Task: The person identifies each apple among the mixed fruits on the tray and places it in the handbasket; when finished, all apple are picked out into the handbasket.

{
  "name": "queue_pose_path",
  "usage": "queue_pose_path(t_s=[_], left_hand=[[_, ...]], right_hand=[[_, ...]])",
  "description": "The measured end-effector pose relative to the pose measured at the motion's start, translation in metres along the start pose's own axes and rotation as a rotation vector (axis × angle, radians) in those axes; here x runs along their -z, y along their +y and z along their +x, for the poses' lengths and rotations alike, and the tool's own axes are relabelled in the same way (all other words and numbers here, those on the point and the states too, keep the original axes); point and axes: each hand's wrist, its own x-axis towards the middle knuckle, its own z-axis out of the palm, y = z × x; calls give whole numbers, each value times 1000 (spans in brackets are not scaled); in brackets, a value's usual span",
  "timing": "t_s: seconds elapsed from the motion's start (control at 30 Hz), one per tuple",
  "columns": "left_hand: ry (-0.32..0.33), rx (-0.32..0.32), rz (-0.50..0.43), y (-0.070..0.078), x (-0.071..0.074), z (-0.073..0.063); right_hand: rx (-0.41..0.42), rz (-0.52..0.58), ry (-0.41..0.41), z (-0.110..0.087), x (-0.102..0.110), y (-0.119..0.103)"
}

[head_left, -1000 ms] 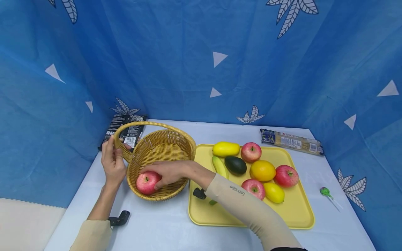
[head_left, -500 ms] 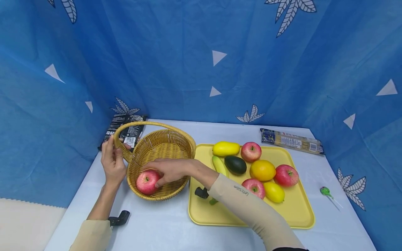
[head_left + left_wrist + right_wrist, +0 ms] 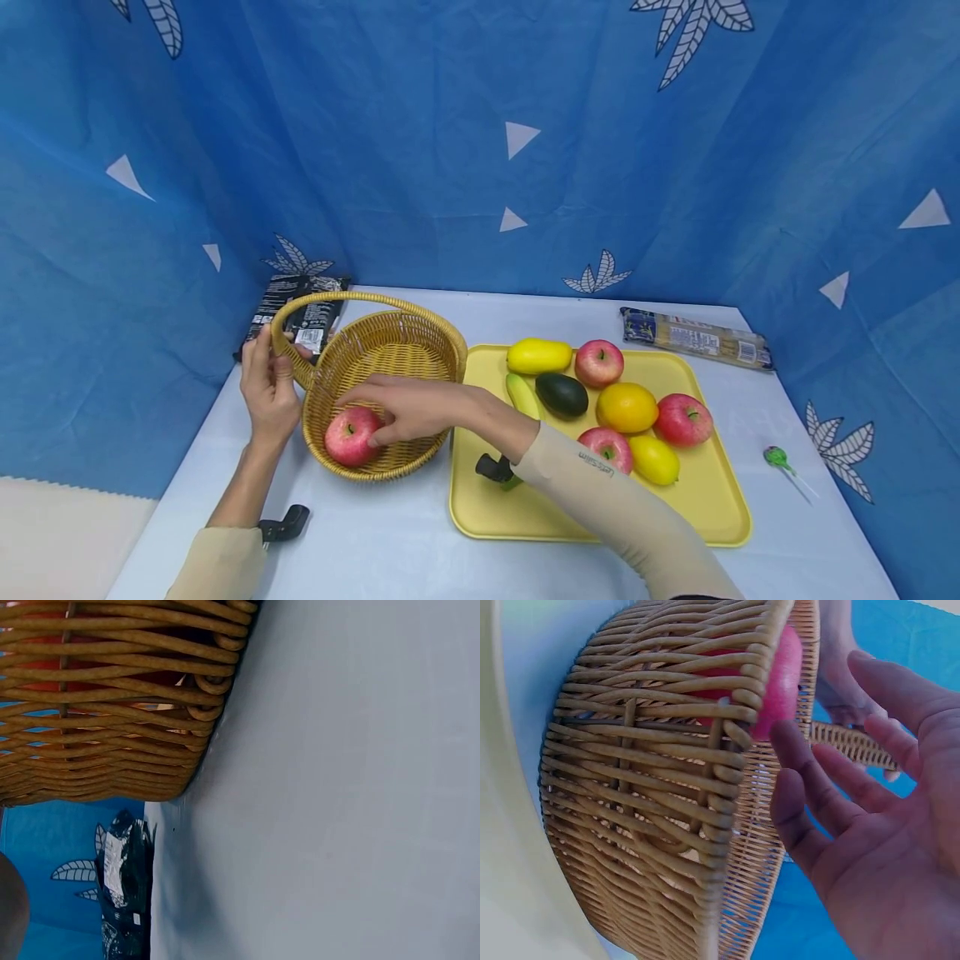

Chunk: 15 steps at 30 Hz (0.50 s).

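White table (image 3: 397,542), pack (image 3: 697,337) far right. Left hand (image 3: 270,402) grips basket handle (image 3: 360,296); right hand (image 3: 408,410) loose-fingered, empty, by apple (image 3: 351,437); sleeve (image 3: 600,493) partly hides tray (image 3: 708,506).

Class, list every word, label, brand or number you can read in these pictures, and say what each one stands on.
"Let'sSlim" (small; spelling probable): on the right sleeve.
Red lettering, small print and a barcode on the long packet: too small to read.
White print and labels on the black packaging: too small in the head view, too blurred in the left wrist view.
No number can be read.
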Motion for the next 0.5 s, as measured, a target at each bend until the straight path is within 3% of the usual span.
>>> queue_pose_path(t_s=[0.5], left_hand=[[4, 5, 9, 0, 0, 1]], right_hand=[[106, 72, 125, -43, 6, -4]])
